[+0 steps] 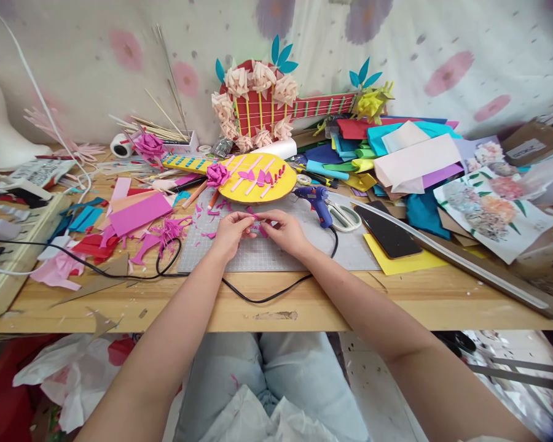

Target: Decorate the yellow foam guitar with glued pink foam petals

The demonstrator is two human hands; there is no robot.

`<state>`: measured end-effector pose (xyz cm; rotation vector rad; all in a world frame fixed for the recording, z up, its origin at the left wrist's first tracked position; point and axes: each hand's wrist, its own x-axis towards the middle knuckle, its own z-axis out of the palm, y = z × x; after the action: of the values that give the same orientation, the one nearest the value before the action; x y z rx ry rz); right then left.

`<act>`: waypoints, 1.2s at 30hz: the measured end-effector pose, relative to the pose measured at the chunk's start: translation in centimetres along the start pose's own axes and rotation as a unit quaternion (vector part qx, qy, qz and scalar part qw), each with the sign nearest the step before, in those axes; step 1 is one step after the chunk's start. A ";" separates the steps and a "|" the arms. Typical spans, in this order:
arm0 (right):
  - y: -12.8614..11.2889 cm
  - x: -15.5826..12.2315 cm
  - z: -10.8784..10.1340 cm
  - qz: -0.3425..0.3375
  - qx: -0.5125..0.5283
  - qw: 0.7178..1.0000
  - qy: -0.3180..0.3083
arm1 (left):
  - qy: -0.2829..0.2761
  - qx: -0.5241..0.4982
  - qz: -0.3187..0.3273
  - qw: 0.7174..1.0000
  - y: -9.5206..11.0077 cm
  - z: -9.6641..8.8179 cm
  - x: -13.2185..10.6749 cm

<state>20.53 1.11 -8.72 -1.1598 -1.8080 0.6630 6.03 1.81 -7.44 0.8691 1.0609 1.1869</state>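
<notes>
Over the grey cutting mat (350, 255), my left hand (233, 234) and my right hand (283, 232) meet fingertip to fingertip. Both are closed in a pinch on a small magenta paper piece (251, 212), mostly covered by the fingers. Just beyond them lies a yellow cardboard guitar (258, 195) with pink strips, magenta leaf shapes and a magenta paper rose (217, 175) on it. Small magenta scraps (209, 235) lie on the mat to the left. A blue glue gun (316, 202) rests right of my right hand, beside white-handled scissors (344, 217).
A red paper guitar (262, 110) with pale roses stands at the back. Coloured sheets (415, 159) pile up at the right, near a phone (387, 230) and a long metal-edged bar (470, 264). Magenta sheets (141, 215) lie left. A black cord (267, 301) loops in front of my hands.
</notes>
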 end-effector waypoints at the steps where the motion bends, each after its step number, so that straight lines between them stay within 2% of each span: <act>1: 0.0 0.0 -0.1 -0.015 -0.019 1.000 0.000 | 0.000 -0.001 -0.002 1.000 0.1 0.0 0.0; 6: -0.3 -0.1 -0.7 -0.090 -0.132 0.987 -0.010 | 0.000 -0.004 -0.010 1.000 0.2 0.0 -0.1; 9: -0.6 -0.1 -1.0 -0.090 -0.136 0.987 -0.003 | 0.001 -0.004 -0.009 1.000 0.1 0.0 -0.1; 11: -0.7 0.0 -0.9 -0.056 -0.095 0.994 0.017 | 0.001 0.000 -0.008 1.000 0.1 0.0 -0.1; 14: -0.4 0.4 -0.7 0.038 0.028 0.998 0.048 | -0.004 0.012 -0.005 1.000 0.1 0.0 -0.1; 18: 0.3 1.0 -0.4 0.162 0.211 0.964 0.024 | -0.013 0.028 0.004 1.000 0.0 0.1 0.0; 21: 0.5 1.2 -0.3 0.203 0.270 0.941 0.008 | -0.019 0.039 0.007 0.999 -0.2 0.1 0.0; 29: 0.1 1.1 -0.4 0.203 0.289 0.936 -0.007 | -0.033 0.064 0.008 0.997 -0.3 0.1 -0.1; 36: 0.3 1.1 -0.4 0.149 0.248 0.957 -0.007 | -0.033 0.064 0.008 0.997 -0.3 0.2 -0.1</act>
<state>20.83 2.24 -8.35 -1.0824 -1.3692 1.2223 6.25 1.65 -7.62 1.0109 1.0862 1.1046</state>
